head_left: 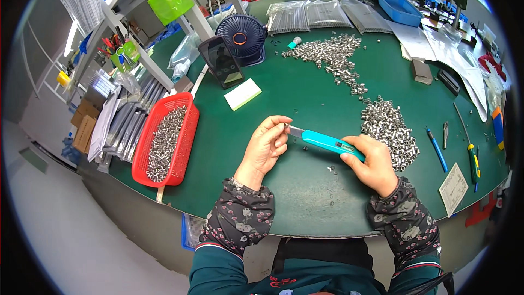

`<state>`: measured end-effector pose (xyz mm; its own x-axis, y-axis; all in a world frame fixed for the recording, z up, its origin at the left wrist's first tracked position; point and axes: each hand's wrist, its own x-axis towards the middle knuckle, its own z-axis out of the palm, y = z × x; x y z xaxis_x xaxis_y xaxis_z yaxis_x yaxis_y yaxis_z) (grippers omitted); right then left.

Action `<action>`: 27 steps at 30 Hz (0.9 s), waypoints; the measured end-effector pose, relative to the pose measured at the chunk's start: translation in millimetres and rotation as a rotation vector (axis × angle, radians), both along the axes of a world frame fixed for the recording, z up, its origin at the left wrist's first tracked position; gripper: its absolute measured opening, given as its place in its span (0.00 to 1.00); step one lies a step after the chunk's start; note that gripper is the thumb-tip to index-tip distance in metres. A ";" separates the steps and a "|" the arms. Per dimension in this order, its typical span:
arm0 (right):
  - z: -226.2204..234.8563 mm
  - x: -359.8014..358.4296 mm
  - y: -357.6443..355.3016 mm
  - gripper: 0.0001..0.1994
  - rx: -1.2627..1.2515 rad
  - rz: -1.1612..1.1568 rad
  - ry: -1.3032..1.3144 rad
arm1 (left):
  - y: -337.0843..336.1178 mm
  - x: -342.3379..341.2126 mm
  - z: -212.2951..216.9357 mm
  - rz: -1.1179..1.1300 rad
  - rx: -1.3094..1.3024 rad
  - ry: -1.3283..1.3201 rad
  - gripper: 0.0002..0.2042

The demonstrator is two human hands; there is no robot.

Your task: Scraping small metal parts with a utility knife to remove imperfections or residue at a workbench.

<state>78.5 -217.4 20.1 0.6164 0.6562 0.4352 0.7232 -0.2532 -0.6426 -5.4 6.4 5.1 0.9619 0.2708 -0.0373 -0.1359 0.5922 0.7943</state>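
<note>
My right hand (374, 161) is closed round the teal handle of a utility knife (326, 142), whose blade is out and points left. At the blade's tip, my left hand (265, 147) pinches a small metal ring, mostly hidden by the fingertips. Just beyond my right hand lies a heap of small silvery metal rings (388, 131). A longer spread of the same metal parts (333, 54) reaches toward the far side of the green table (284, 98). To the left, a red plastic basket (192, 125) holds many more of them.
A black fan (240, 39), a phone (221, 61) and a notepad (243, 94) stand or lie at the far left. On the right are a blue pen-like tool (436, 147), a screwdriver (472, 161) and a paper slip (453, 189). A blue tray (400, 10) sits far back.
</note>
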 end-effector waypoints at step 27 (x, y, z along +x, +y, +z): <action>-1.0 2.0 -3.3 0.13 -0.023 -0.021 -0.130 | 1.2 -3.3 -3.8 0.011 0.415 0.056 0.06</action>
<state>80.5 -220.7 19.2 0.5696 0.6543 0.4974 0.7944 -0.2830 -0.5375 -8.7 7.6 1.3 0.9585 0.2840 0.0252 -0.0904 0.2190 0.9715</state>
